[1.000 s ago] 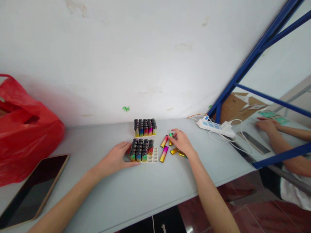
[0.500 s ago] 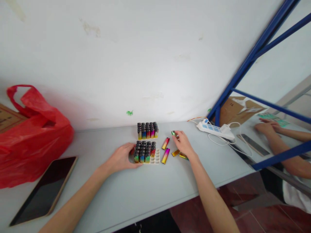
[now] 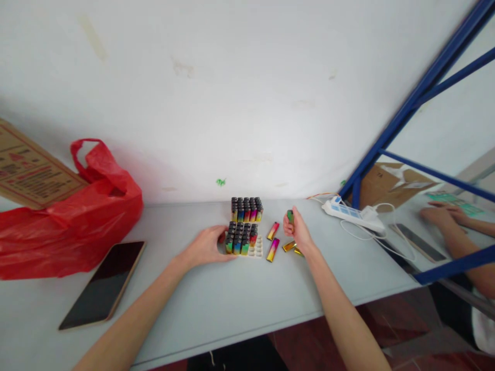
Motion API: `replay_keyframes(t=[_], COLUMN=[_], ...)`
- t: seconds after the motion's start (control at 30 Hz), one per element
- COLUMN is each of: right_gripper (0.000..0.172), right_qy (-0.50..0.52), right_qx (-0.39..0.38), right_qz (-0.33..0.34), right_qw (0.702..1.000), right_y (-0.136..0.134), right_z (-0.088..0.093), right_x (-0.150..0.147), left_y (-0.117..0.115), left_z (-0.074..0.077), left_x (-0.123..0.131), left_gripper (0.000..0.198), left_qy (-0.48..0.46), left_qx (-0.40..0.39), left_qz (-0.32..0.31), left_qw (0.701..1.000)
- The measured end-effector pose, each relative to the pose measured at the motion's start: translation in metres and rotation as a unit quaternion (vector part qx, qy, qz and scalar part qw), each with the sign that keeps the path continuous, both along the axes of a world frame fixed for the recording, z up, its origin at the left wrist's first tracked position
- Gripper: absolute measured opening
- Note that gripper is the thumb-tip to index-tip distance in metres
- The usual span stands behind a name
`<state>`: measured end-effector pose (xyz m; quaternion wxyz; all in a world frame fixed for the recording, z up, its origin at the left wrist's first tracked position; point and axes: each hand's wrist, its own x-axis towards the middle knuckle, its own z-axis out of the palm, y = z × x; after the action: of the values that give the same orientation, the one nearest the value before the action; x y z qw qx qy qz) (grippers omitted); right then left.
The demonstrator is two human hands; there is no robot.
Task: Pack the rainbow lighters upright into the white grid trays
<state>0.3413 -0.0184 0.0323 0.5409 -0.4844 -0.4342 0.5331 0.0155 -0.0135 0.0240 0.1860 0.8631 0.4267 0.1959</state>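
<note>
My left hand (image 3: 207,247) grips the left side of a white tray (image 3: 258,249), thumb in front and fingers behind. Black-topped lighters (image 3: 240,239) stand upright in most of it, while bare slots show at its right end. Directly behind is a second block of upright lighters (image 3: 246,209). To the right, my right hand (image 3: 299,233) is closed around a green lighter (image 3: 290,216), held upright above the table. Between tray and right hand lie a pink-and-yellow lighter (image 3: 273,250) and a red-and-yellow lighter (image 3: 273,231). Gold lighters (image 3: 289,246) lie under my right wrist, partly hidden.
A red plastic bag (image 3: 112,206), a cardboard box (image 3: 34,170) and a phone (image 3: 104,283) are on the left. On the right are a white power strip (image 3: 351,214) with cables and a blue metal frame (image 3: 386,129). Beyond it another person's hands rest by a phone (image 3: 417,241).
My right hand has lifted the green lighter and turned it upright in a closed grip. My left hand stays on the tray. The whole view has shifted slightly left.
</note>
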Motion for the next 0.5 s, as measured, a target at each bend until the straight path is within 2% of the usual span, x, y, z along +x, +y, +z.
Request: replay_keyframes(t=[0.1,0.2,0.33,0.5], right_gripper=[0.067,0.06,0.051,0.054], right_qy=[-0.02,-0.057,-0.085,-0.093], right_qx=[-0.032,-0.042,-0.019,-0.022], right_qz=[0.004,0.004,0.022,0.03], right_qw=[0.999,0.997,0.996,0.995], right_y=[-0.002,-0.004,-0.006,-0.006], right_z=[-0.001,-0.005,-0.008,-0.005], right_x=[-0.013,-0.025,-0.035,-0.039], left_y=[-0.001,-0.002,-0.004,-0.005], left_z=[0.0,-0.003,-0.009,-0.007], left_x=[-0.001,-0.002,-0.004,-0.005], left_gripper=[0.047,0.046,0.049,0.051], left_qy=[-0.003,-0.003,-0.006,0.002], left_qx=[0.002,0.008,0.01,0.008], left_qz=[-0.004,0.0,0.008,0.015], left_qw=[1.0,1.0,1.0,1.0])
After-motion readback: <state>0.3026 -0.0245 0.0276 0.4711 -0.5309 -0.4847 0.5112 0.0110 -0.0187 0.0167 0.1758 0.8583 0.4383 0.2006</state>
